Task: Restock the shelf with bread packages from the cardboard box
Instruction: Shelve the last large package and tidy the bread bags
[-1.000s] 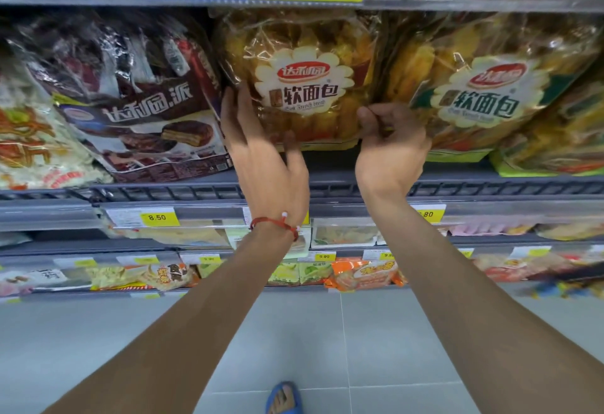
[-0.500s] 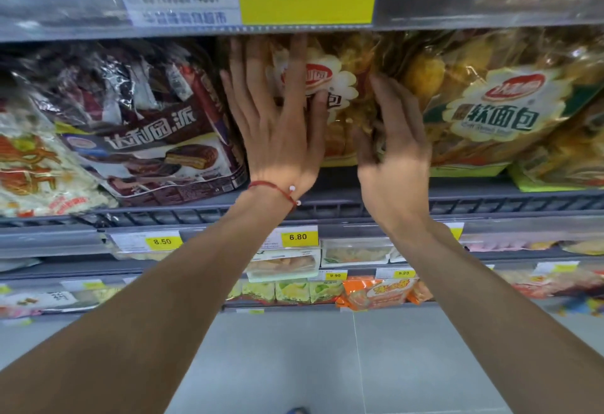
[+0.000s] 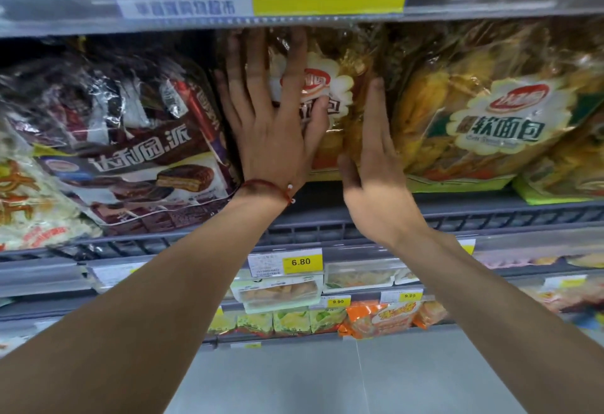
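Against the bread package (image 3: 341,86), left hand (image 3: 271,138) flat.

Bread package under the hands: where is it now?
Head view, centre: the bread package sits on the shelf between the chocolate pie bag (left) and a second bread package (right), left hand on its front, right hand at its right edge.

We see soft, dim light; glare flecks the crinkled yellow plastic bread bag (image 3: 340,86) under our left hand (image 3: 271,138) and right hand (image 3: 376,181); farther out, edges blur and bow.
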Action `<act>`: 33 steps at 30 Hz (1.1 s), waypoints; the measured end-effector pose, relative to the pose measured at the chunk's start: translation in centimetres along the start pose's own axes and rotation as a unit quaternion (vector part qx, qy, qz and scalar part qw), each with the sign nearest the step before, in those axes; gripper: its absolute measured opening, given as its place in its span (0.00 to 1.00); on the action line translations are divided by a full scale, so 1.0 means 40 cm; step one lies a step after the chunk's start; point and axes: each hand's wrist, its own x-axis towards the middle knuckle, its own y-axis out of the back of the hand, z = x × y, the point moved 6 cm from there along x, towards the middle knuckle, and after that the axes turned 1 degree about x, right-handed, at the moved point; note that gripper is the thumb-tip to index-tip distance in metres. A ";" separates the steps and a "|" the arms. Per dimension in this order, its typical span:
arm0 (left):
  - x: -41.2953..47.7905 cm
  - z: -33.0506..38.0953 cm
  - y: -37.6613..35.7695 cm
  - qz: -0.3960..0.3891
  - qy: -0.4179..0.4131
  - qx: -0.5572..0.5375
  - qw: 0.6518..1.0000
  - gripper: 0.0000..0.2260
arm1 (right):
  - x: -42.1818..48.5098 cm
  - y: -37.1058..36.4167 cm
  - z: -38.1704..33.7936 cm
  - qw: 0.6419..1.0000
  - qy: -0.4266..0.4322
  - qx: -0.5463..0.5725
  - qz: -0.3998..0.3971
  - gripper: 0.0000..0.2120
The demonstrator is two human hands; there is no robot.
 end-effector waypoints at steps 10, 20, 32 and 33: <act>-0.001 -0.009 -0.020 0.040 -0.006 0.018 0.999 0.24 | 0.026 -0.015 0.006 0.997 -0.017 -0.072 0.033 0.47; -0.012 -0.033 -0.024 0.020 -0.016 -0.010 1.000 0.24 | -0.019 0.028 -0.038 0.987 -0.014 -0.007 0.160 0.31; -0.004 -0.028 -0.040 0.049 -0.026 0.016 0.998 0.25 | -0.007 0.013 -0.029 0.985 0.004 -0.059 0.162 0.30; -0.004 -0.027 -0.039 0.050 -0.026 0.015 0.998 0.25 | -0.005 0.013 -0.027 0.987 0.002 -0.056 0.154 0.31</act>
